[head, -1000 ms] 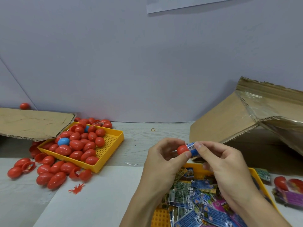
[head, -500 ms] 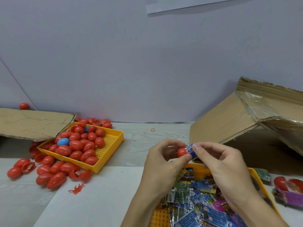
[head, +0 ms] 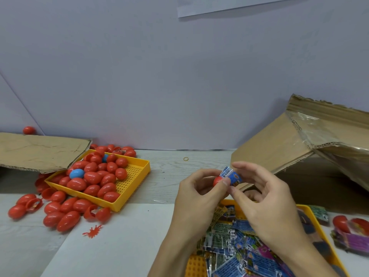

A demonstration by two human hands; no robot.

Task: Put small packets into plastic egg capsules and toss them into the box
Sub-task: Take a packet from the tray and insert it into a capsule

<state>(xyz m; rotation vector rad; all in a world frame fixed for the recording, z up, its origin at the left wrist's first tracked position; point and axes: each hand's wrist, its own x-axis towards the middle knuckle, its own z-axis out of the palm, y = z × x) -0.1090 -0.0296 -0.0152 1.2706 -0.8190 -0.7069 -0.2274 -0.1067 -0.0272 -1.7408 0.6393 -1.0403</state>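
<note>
Pale wall backs the worktop [head: 171, 168]. I keep both hands together above its front right: left hand [head: 196, 193] pinching the red capsule [head: 217, 180] steady so my right hand [head: 265, 198] can press the blue packet [head: 232, 176] in. Box [head: 283, 140] waits right.

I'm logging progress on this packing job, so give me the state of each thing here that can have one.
Red capsule: open, held in left hand.
Blue packet: rolled, partly pushed into capsule by right hand.
Left tray: heaped with closed capsules.
Right tray: full of loose packets.
Cardboard box: open, flaps up.
</note>
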